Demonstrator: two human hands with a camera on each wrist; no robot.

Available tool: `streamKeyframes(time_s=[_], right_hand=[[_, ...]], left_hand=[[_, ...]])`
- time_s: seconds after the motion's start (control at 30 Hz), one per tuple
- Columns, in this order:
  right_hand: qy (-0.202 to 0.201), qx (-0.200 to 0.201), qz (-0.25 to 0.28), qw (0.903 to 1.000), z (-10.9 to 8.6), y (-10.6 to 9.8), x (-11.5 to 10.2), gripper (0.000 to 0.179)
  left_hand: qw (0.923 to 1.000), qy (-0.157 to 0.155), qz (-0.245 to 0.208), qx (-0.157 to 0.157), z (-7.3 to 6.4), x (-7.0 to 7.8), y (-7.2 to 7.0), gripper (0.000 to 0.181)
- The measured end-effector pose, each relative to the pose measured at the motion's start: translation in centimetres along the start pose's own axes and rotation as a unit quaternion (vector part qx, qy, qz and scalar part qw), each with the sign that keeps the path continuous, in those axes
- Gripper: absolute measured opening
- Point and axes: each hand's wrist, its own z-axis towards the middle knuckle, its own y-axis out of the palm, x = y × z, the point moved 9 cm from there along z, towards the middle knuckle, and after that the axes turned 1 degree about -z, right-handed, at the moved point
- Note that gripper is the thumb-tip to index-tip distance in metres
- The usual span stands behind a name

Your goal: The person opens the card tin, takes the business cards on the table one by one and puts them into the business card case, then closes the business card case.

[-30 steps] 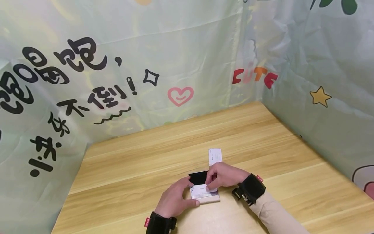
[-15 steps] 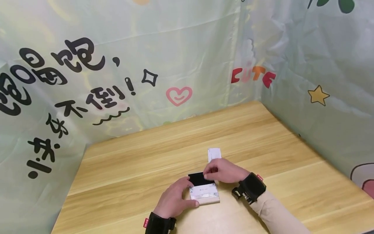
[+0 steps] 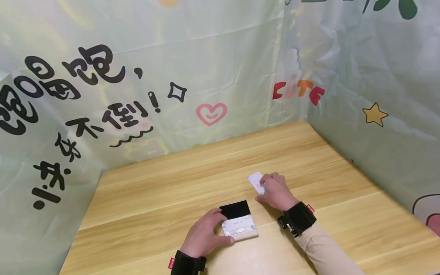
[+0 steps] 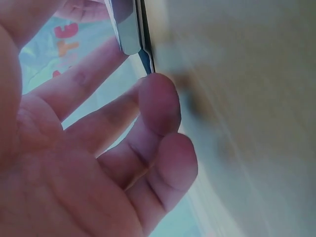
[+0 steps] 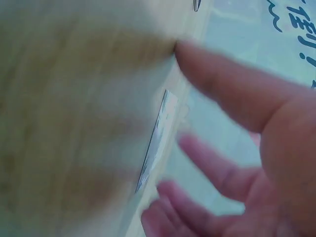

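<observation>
An open metal card case (image 3: 235,209) lies on the table, its lid lined in black and white printed cards (image 3: 238,223) in its lower half. My left hand (image 3: 203,233) grips the case's left side between thumb and fingers; in the left wrist view the case's metal edge (image 4: 129,37) meets the fingers. Farther back, a loose white card (image 3: 254,181) lies flat on the table, turned at an angle. My right hand (image 3: 276,192) is over its right edge. The right wrist view has that hand's fingers (image 5: 212,74) spread, with the card (image 5: 157,143) flat between them.
The wooden table (image 3: 165,191) reaches back to a printed fabric backdrop (image 3: 237,68) along its far and right sides. Both wrists wear black camera straps, the right one (image 3: 297,219) below the loose card.
My right hand has left the card case and moved back and right to the loose card, which is now turned at an angle. The left hand stays on the case.
</observation>
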Motion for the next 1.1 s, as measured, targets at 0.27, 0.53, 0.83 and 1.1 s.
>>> streamKeyframes(time_s=[0.27, 0.53, 0.83, 1.1], right_hand=[[0.028, 0.005, -0.014, 0.9995, 0.2, -0.5, 0.8, 0.072], [0.008, 0.012, 0.044, 0.9989, 0.5, -0.7, 0.9, 0.056], [-0.047, -0.009, 0.083, 0.9954, 0.6, 0.2, -0.5, 0.012], [-0.062, -0.042, 0.112, 0.9909, 0.4, 0.8, -1.5, 0.025]], left_hand=[[1.0, 0.0, -0.003, -0.001, 0.0, -0.1, 0.2, 0.053], [0.9999, 0.001, -0.013, 0.001, 0.0, -0.1, 0.1, 0.051], [0.9995, -0.008, -0.03, 0.0, -0.1, -0.3, 0.3, 0.067], [0.9991, -0.027, -0.033, -0.005, 0.1, -0.5, 0.4, 0.092]])
